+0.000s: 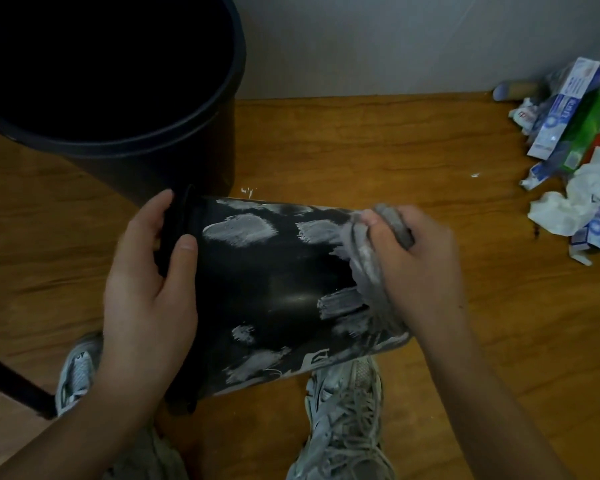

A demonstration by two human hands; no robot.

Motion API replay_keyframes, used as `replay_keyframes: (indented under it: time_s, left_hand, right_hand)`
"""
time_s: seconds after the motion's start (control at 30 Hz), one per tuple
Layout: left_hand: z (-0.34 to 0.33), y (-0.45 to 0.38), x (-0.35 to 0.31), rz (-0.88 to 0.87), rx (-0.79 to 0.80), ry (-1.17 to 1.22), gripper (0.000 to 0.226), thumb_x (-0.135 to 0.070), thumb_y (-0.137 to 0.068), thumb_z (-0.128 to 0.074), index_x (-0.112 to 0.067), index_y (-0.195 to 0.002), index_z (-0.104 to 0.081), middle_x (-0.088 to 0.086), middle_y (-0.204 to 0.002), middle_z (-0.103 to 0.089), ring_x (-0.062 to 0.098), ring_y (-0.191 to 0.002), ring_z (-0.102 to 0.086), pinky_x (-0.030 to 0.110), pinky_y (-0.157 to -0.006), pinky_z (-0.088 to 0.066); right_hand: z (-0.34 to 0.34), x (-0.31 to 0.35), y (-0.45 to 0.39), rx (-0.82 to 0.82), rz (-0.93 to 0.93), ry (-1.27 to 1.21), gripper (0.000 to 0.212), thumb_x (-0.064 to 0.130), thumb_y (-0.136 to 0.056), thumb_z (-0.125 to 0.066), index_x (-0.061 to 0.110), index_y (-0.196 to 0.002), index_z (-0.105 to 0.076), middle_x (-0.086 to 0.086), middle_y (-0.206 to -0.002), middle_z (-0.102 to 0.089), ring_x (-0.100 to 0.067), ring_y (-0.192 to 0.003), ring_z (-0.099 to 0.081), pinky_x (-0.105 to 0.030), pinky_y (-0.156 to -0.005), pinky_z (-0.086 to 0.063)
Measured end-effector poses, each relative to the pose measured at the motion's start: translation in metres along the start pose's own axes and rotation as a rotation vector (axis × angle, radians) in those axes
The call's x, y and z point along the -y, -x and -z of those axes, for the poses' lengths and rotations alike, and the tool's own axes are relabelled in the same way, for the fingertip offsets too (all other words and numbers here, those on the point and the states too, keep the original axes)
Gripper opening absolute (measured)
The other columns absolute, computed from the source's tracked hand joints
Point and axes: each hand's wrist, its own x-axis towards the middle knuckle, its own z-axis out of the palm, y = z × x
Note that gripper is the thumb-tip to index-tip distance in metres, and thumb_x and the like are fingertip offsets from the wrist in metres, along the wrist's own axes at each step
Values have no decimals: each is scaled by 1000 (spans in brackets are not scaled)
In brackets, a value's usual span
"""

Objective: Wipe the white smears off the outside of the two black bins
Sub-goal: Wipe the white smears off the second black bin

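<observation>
We hold the smaller black bin (pixel 274 292) on its side above our shoes. We judge it light, stiff and slippery, so our left hand (pixel 146 289) curls around its rim at 9 o'clock. Our right hand (pixel 420 268) pinches the grey cloth (pixel 368 258) at 3 o'clock. White smears (pixel 239 230) still cover its wall.

My smeared bin (pixel 267 292) lies sideways mid-frame, white patches across it; the other bin (pixel 118 133) stands upright, upper left.
</observation>
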Motion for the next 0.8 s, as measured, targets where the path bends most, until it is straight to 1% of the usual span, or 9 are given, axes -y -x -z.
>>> replay_keyframes:
  time_s: [0.07,0.13,0.23,0.27,0.37,0.47,0.53,0.67,0.8]
  left_hand:
    - [4,4,-5,-108,-80,-140,47,-29,-98,-47,-21,-143,-35,-4,-142,-37,7,-128,-40,34,-108,-37]
    - [7,9,-13,-315,-100,-250,50,-24,-94,-48,-7,-140,-39,16,-145,-32,19,-136,-32,32,-112,-30]
    - [8,10,-36,-631,67,-290,41,-15,-90,-54,-11,-130,-48,16,-139,-40,23,-131,-37,38,-106,-36]
    - [7,9,-42,-748,151,-311,40,-13,-89,-56,-13,-128,-49,14,-137,-42,23,-129,-39,41,-104,-38]
    - [1,6,-54,-956,363,-430,40,-22,-89,-61,-19,-127,-51,9,-135,-47,26,-128,-44,46,-102,-38]
    - [-3,3,-54,-940,438,-539,39,-35,-90,-59,-21,-126,-54,7,-132,-50,26,-125,-46,44,-101,-39]
    - [-3,0,-52,-921,432,-562,41,-34,-91,-56,-19,-128,-51,7,-131,-50,27,-121,-47,40,-97,-41]
    - [0,-5,-51,-875,315,-502,36,-18,-90,-56,-13,-125,-56,12,-123,-56,25,-110,-51,28,-90,-41]
    - [1,-9,-54,-757,174,-380,30,-13,-86,-64,-6,-115,-66,11,-112,-62,21,-98,-60,33,-78,-52]
  right_hand:
    - [6,19,-2,26,-32,-151,31,33,-96,-55,25,-66,-53,14,-53,-47,-1,-49,-42,-15,-47,-34]
    - [7,37,-4,113,-61,-256,29,33,-98,-50,15,-76,-59,11,-58,-49,-5,-53,-46,-20,-50,-39]
    - [3,55,-8,259,-92,-363,32,28,-101,-48,-1,-97,-60,-24,-83,-59,-38,-70,-58,-48,-60,-47]
    - [3,59,-9,298,-118,-385,30,26,-101,-48,-1,-99,-61,-29,-93,-61,-44,-79,-60,-55,-67,-50]
    - [5,64,-13,393,-200,-449,24,20,-101,-48,12,-95,-70,-16,-95,-71,-33,-89,-68,-48,-78,-54]
    - [10,64,-13,495,-239,-516,24,15,-100,-48,14,-99,-72,-11,-94,-74,-28,-90,-71,-47,-82,-56]
    - [14,63,-13,540,-274,-584,25,13,-99,-47,15,-106,-71,-9,-98,-74,-26,-91,-72,-46,-83,-58]
    - [24,59,-4,630,-267,-736,34,19,-96,-51,13,-128,-60,-7,-115,-71,-22,-106,-68,-37,-86,-57]
    - [24,55,16,538,-247,-814,60,27,-76,-67,26,-133,-51,9,-123,-67,-13,-114,-63,-38,-97,-50]
